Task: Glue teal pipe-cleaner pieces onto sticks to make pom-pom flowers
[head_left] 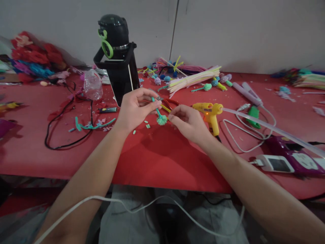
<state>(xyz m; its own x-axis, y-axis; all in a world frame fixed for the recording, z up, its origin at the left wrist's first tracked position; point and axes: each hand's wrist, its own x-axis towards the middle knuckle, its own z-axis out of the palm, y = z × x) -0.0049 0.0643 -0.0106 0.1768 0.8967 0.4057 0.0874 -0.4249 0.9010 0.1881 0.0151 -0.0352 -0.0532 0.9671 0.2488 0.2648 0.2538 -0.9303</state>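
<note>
My left hand [138, 107] pinches the stem of a mint-green pipe-cleaner flower [161, 119], whose fluffy head hangs down toward the right. Just right of the flower head is my right hand [186, 122], its thumb and fingertips close together beside a yellow stem; whether anything is between them is too small to tell. Behind the fingers lie pliers [172, 101] with red handles, their metal jaws near my left fingertips. Small green clippings [147, 126] are scattered on the red table [162, 169] below.
A black bottle [119, 61] stands behind my left hand. Right of my right hand is a yellow glue gun [212, 115] with a long glue stick. Pipe cleaners [195, 79] lie at the back, a purple power strip [297, 156] at right, and a black cord [61, 147] at left.
</note>
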